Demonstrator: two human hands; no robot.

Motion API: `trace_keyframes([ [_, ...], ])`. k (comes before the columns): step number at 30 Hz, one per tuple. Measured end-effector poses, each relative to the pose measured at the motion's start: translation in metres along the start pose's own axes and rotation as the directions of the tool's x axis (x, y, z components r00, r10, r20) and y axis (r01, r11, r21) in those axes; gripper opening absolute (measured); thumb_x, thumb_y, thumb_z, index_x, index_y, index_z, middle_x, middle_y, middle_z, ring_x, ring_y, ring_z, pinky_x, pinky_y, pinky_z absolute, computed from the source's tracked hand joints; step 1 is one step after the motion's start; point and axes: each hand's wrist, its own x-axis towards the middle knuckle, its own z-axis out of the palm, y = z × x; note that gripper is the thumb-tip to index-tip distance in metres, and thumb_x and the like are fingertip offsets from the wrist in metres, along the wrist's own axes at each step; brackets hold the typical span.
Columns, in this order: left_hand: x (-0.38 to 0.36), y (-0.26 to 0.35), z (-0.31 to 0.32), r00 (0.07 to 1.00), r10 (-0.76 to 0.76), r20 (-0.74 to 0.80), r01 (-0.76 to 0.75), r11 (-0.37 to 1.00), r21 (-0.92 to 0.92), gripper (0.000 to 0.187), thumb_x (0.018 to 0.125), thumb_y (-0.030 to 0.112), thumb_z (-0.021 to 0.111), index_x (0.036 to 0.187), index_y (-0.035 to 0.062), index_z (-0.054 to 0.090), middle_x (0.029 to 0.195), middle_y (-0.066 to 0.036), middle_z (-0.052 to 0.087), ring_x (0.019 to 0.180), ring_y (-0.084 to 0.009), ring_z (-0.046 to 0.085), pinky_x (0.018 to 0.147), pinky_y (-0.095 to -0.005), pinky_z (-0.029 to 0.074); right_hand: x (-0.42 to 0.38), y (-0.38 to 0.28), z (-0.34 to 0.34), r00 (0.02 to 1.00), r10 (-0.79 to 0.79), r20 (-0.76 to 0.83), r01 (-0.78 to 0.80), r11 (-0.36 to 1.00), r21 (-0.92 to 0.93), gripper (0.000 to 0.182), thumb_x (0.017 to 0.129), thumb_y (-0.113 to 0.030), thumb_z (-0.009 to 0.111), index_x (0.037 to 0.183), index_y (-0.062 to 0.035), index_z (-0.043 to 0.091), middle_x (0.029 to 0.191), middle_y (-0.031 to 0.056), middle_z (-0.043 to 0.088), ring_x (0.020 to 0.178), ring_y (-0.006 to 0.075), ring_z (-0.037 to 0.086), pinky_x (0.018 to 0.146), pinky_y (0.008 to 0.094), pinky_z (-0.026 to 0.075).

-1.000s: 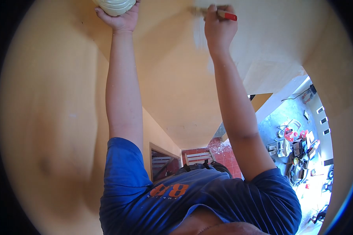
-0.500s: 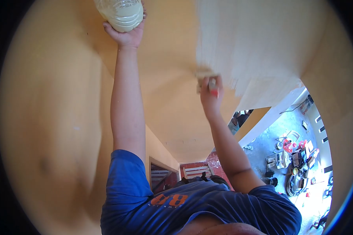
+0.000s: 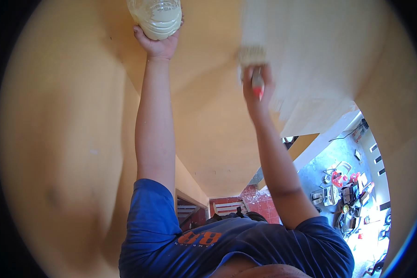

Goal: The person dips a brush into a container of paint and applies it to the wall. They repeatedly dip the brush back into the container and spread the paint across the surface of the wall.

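Observation:
In the head view, my left hand [image 3: 160, 45] is raised at the top, wrapped around the lower part of a clear plastic container [image 3: 157, 21] that holds pale cream paint. The container's top is cut off by the frame. My right hand [image 3: 258, 85] grips a wide paintbrush [image 3: 253, 54] by its handle, which has a red end. Its bristles lie against the wall, at the border between the yellow-orange surface [image 3: 208, 106] and the whitish painted area [image 3: 306, 51]. Motion blurs the brush and the fingers a little.
Far below on the right, a grey floor [image 3: 317, 164] carries a cluttered pile of items [image 3: 352, 199], with red bags and a chair among them. Red tiles [image 3: 262, 204] and a white slatted piece [image 3: 227, 207] show beyond my shoulders. Another wall [image 3: 65, 139] stands at left.
My right hand has moved the paintbrush upward along the edge of the pale area. My left hand and the container appear slightly farther right, as the whole view has shifted.

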Motion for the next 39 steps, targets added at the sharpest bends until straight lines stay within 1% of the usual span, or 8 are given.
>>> trace_keyframes([
  [6,-0.001,0.001,0.006,0.999,0.018,-0.043,-0.017,1.000,0.008,0.103,0.061,0.083,0.051,0.133,0.0107,0.039,0.117,-0.017,0.050,0.097,-0.0255,0.053,0.079,-0.0346,0.046,-0.057,-0.011,-0.032,0.885,0.461,0.063,-0.465,0.872,0.153,0.014,0.087,-0.014,0.058,0.083,-0.0039,0.050,0.065,0.0125,0.060,0.054,0.0181,0.062,0.047,0.0322,0.047],
  [8,0.000,-0.003,0.000,0.998,0.006,-0.060,-0.006,1.000,-0.009,0.103,0.060,0.083,0.052,0.133,0.0109,0.039,0.117,-0.017,0.050,0.097,-0.0255,0.053,0.079,-0.0346,0.046,-0.013,-0.008,-0.022,0.972,0.235,0.030,-0.229,0.965,-0.127,0.014,0.087,-0.015,0.058,0.084,-0.0032,0.050,0.068,0.0127,0.061,0.056,0.0180,0.061,0.048,0.0337,0.048],
  [14,0.000,0.000,-0.006,0.999,0.029,0.025,-0.029,0.999,0.023,0.103,0.059,0.084,0.051,0.132,0.0110,0.040,0.115,-0.016,0.052,0.095,-0.0255,0.052,0.079,-0.0342,0.045,0.124,-0.070,0.008,0.971,0.219,-0.091,-0.203,0.965,0.164,0.015,0.079,-0.016,0.061,0.078,-0.0024,0.054,0.057,0.0113,0.056,0.052,0.0218,0.058,0.052,0.0342,0.046],
  [21,-0.008,0.001,0.005,0.998,0.037,-0.051,-0.037,0.999,-0.003,0.104,0.059,0.084,0.051,0.132,0.0105,0.039,0.116,-0.017,0.051,0.097,-0.0264,0.052,0.080,-0.0347,0.045,0.040,-0.007,0.001,0.993,-0.122,-0.006,0.122,0.985,0.125,0.011,0.086,-0.012,0.060,0.087,-0.0019,0.056,0.064,0.0053,0.060,0.057,0.0116,0.059,0.051,0.0269,0.047],
  [22,-0.007,0.002,0.007,0.997,0.037,-0.061,-0.038,0.999,-0.005,0.104,0.060,0.083,0.052,0.133,0.0103,0.039,0.117,-0.017,0.051,0.098,-0.0268,0.052,0.081,-0.0348,0.046,0.006,0.008,-0.004,0.993,-0.117,0.016,0.116,0.992,0.043,0.014,0.081,-0.010,0.064,0.090,-0.0049,0.056,0.067,0.0142,0.059,0.054,0.0296,0.059,0.050,0.0326,0.045],
  [28,-0.001,-0.001,-0.011,0.998,-0.002,0.057,0.005,0.998,-0.056,0.103,0.060,0.081,0.054,0.133,0.0101,0.038,0.118,-0.017,0.049,0.099,-0.0273,0.051,0.083,-0.0350,0.045,-0.093,0.020,-0.040,0.884,0.454,0.114,-0.437,0.887,-0.149,0.013,0.086,-0.015,0.057,0.083,-0.0040,0.051,0.060,0.0103,0.059,0.058,0.0211,0.064,0.050,0.0319,0.047],
  [34,0.003,-0.002,-0.012,0.994,0.029,0.109,-0.020,0.996,-0.083,0.102,0.060,0.081,0.055,0.132,0.0114,0.039,0.116,-0.016,0.050,0.097,-0.0256,0.051,0.079,-0.0337,0.045,0.091,-0.032,0.004,0.981,0.130,-0.142,-0.115,0.987,0.113,0.016,0.076,-0.015,0.060,0.073,-0.0025,0.050,0.059,0.0170,0.055,0.056,0.0351,0.054,0.053,0.0402,0.044],
  [39,0.002,0.000,-0.006,0.998,0.030,0.059,-0.027,0.998,-0.051,0.102,0.059,0.081,0.055,0.132,0.0122,0.040,0.115,-0.015,0.050,0.096,-0.0249,0.051,0.078,-0.0330,0.044,0.123,-0.082,-0.004,1.000,-0.022,0.007,0.018,0.939,0.344,0.010,0.088,-0.007,0.056,0.083,-0.0007,0.051,0.078,0.0097,0.062,0.068,0.0140,0.060,0.057,0.0287,0.049],
])
